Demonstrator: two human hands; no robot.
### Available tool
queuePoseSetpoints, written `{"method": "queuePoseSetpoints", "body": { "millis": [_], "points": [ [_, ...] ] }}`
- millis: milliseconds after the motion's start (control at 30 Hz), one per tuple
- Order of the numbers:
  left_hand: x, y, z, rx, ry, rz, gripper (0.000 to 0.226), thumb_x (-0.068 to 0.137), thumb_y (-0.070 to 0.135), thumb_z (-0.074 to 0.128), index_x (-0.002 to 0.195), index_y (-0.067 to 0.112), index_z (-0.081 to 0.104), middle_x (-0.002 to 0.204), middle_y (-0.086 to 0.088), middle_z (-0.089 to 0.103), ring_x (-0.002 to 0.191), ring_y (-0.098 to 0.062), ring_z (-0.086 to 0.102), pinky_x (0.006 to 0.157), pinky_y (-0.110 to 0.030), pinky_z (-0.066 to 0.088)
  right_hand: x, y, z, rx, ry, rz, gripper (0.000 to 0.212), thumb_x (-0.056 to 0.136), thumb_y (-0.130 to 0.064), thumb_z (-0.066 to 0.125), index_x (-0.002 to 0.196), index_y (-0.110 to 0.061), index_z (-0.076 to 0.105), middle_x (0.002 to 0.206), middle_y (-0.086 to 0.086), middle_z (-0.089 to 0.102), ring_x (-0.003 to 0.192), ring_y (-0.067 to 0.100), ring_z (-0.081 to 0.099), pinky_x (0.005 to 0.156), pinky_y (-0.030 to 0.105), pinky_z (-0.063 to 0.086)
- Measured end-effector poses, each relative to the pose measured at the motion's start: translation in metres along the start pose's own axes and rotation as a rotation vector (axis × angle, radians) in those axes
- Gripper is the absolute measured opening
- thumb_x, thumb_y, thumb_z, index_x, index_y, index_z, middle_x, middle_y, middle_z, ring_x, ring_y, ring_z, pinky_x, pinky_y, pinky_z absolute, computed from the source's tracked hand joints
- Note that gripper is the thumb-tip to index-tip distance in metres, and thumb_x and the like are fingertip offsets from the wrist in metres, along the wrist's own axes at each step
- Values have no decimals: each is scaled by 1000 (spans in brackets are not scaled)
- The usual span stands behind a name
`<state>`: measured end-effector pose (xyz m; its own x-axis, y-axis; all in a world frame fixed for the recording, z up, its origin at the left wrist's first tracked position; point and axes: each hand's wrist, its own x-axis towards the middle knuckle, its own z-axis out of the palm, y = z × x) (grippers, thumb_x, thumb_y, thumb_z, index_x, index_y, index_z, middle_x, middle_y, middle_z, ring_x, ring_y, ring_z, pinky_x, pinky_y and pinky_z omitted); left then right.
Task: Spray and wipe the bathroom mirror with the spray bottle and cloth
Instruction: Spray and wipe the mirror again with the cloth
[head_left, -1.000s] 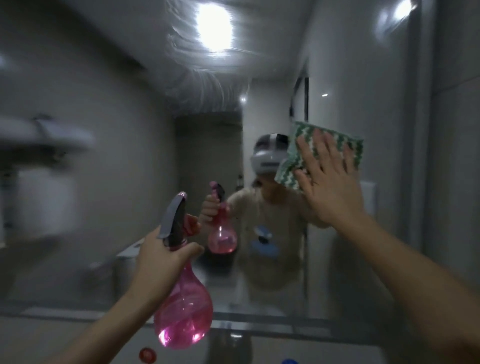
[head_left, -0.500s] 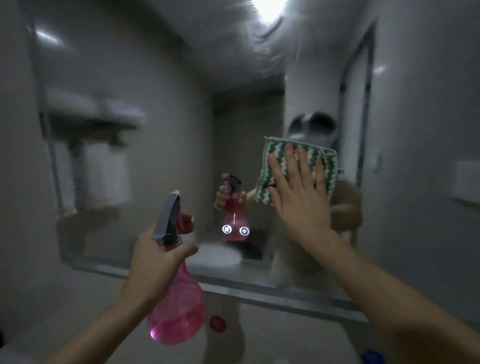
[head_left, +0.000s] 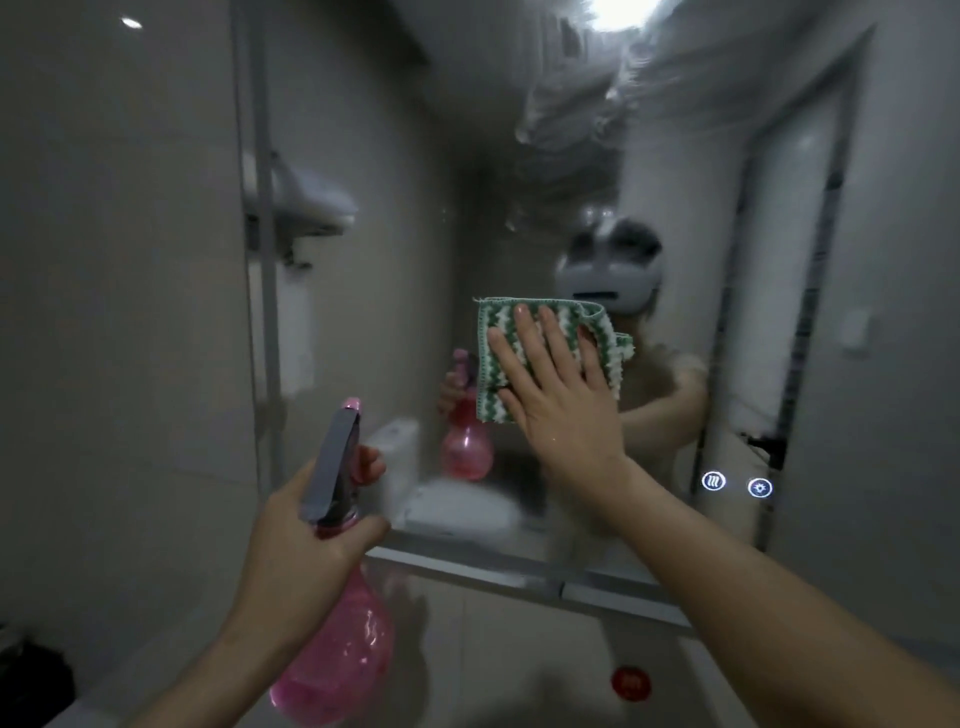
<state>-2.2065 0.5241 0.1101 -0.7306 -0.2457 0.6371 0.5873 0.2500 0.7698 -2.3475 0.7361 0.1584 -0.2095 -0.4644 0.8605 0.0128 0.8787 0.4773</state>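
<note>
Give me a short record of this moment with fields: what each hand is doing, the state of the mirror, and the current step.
left hand: grips pink spray bottle by its neck
right hand: flat, pressing green-white cloth to the glass
mirror: wet streaks near the top
step: wiping

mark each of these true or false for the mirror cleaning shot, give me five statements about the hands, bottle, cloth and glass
1. The right hand presses the cloth flat on the mirror. True.
2. The cloth is plain blue. False: it is green and white striped.
3. The left hand holds a pink spray bottle. True.
4. The spray bottle stands on the counter. False: it is held up in the air.
5. Wet streaks show on the upper glass. True.
</note>
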Motion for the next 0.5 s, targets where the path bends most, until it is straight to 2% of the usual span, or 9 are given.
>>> {"method": "queuePoseSetpoints", "body": {
  "millis": [67, 167, 233, 300, 367, 433, 500],
  "points": [
    [-3, -6, -11, -36, 27, -12, 34, 51, 21, 74, 84, 28, 66, 78, 24, 69, 73, 7, 62, 64, -8, 46, 0, 3, 1, -15, 13, -23, 54, 100, -39, 28, 150, -20, 22, 156, 9, 22, 143, 25, 17, 115, 43, 7],
    [-13, -10, -19, -58, 11, -35, 54, 42, 33, 68, 95, 27, 67, 89, 19, 71, 81, 4, 63, 68, -3, 45, 0, 8, -2, -17, 40, -42, 53, 101, -40, 33, 150, -21, 26, 155, 8, 25, 143, 24, 19, 115, 42, 10],
    [-21, -10, -22, -53, 7, -48, 56, 42, 31, 69, 98, 28, 66, 90, 17, 71, 81, 2, 64, 67, -3, 45, -2, 11, -3, -2, 77, -69, 51, 100, -37, 41, 148, -21, 31, 153, 6, 30, 141, 23, 23, 114, 41, 12],
    [-29, -5, -22, -76, 15, -52, 51, 47, 20, 69, 97, 27, 66, 93, 15, 71, 86, 0, 64, 69, -3, 45, -9, 14, -4, 69, 106, -117, 54, 93, -19, 51, 145, -20, 37, 149, 7, 38, 138, 23, 28, 112, 40, 14],
    [-38, 2, -22, -98, 38, -49, 45, 52, 11, 66, 94, 27, 66, 95, 13, 71, 88, -1, 64, 74, -5, 46, -21, 19, -8, 149, 139, -144, 59, 81, -4, 47, 138, -18, 45, 141, 9, 49, 130, 24, 35, 105, 40, 23],
    [-49, 9, -22, -102, 51, -58, 43, 52, 10, 65, 91, 28, 65, 93, 7, 71, 88, -1, 64, 76, -7, 46, -40, 19, -12, 195, 139, -146, 53, 78, -4, 41, 127, -16, 59, 129, 10, 59, 119, 24, 42, 93, 38, 30],
    [-59, 15, -23, -91, 28, -74, 43, 51, 13, 67, 93, 24, 65, 95, 4, 70, 88, -3, 64, 74, -7, 46, -57, 15, -17, 257, 83, -136, 46, 78, -8, 41, 117, -14, 67, 121, 11, 64, 110, 24, 44, 85, 37, 31]
  ]
}}
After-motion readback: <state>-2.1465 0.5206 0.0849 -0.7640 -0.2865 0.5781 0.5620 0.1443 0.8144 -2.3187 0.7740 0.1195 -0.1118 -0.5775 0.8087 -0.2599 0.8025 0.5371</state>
